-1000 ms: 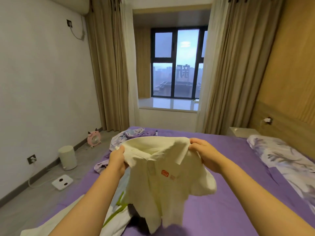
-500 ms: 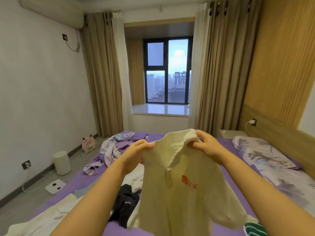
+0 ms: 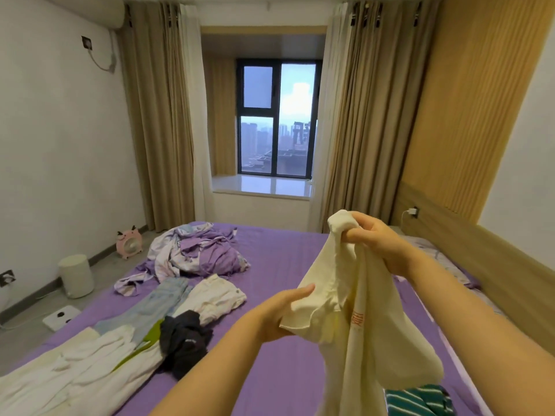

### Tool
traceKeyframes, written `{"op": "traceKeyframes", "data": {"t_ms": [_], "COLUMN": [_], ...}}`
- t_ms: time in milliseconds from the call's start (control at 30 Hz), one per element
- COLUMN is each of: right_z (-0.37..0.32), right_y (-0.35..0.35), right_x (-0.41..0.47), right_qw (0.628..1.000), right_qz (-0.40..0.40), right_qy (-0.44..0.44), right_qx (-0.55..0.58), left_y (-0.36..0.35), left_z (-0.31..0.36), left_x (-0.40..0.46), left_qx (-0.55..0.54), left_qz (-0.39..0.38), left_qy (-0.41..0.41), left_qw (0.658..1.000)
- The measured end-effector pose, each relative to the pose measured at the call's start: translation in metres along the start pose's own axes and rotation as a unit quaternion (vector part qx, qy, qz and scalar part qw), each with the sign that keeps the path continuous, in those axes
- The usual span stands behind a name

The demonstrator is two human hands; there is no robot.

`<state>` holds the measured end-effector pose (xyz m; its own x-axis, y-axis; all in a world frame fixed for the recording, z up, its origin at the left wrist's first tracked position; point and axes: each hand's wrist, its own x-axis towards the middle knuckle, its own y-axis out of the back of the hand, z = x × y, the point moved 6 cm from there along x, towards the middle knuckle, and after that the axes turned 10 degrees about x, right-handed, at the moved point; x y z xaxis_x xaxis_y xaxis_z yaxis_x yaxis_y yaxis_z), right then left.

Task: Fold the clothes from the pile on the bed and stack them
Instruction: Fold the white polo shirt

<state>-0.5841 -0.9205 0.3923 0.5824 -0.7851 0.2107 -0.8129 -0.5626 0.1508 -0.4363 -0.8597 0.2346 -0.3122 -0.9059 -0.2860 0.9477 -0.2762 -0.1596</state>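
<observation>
Both hands hold the cream shirt (image 3: 339, 298) clear of the bed (image 3: 279, 259) so it hangs straight: right hand (image 3: 380, 243) pinching the top, left hand (image 3: 283, 310) apparently gripping a sleeve below, pile (image 3: 168, 319) to its left.

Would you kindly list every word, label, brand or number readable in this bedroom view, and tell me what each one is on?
Nothing here reads clearly.
Orange-red print on the cream short-sleeved shirt: folded into the hanging cloth, unreadable.
Small white lettering on the crumpled black garment lying on the purple bedsheet: too small and blurred to read.
No other text shows.
</observation>
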Motion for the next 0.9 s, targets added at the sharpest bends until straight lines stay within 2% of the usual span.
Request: {"op": "traceKeyframes", "data": {"t_ms": [100, 233, 300, 400, 467, 533, 633, 733, 900], "right_z": [-0.008, -0.022, -0.026, -0.024, -0.019, -0.013, 0.003, 0.026, 0.063], "right_y": [0.017, 0.036, 0.043, 0.054, 0.064, 0.075, 0.094, 0.107, 0.102], "right_x": [-0.015, -0.027, -0.03, -0.035, -0.04, -0.047, -0.061, -0.074, -0.075], "right_qw": [1.0, 0.998, 0.997, 0.996, 0.994, 0.991, 0.983, 0.974, 0.968], "right_qz": [0.016, 0.059, 0.07, 0.087, 0.106, 0.129, 0.173, 0.209, 0.211], "right_qy": [-0.004, -0.009, -0.011, -0.018, -0.021, -0.031, -0.048, -0.076, -0.128], "right_qx": [0.005, 0.017, 0.021, 0.021, 0.011, 0.004, 0.025, 0.044, 0.052], "left_y": [-0.012, -0.037, -0.052, -0.067, -0.067, -0.06, -0.029, 0.001, 0.022], "left_z": [-0.007, -0.008, -0.007, -0.011, -0.019, -0.019, -0.005, 0.015, 0.044], "left_x": [0.012, 0.016, 0.018, 0.025, 0.03, 0.028, 0.018, 0.0, -0.021], "left_qx": [-0.066, -0.236, -0.213, -0.054, 0.05, 0.092, 0.149, 0.157, 0.211], "left_qz": [-0.049, -0.132, -0.155, -0.154, -0.126, -0.081, 0.066, 0.165, 0.224], "left_qy": [-0.016, -0.031, -0.043, -0.065, -0.072, -0.081, -0.128, -0.185, -0.231], "left_qw": [0.996, 0.962, 0.964, 0.985, 0.988, 0.989, 0.978, 0.956, 0.923]}}
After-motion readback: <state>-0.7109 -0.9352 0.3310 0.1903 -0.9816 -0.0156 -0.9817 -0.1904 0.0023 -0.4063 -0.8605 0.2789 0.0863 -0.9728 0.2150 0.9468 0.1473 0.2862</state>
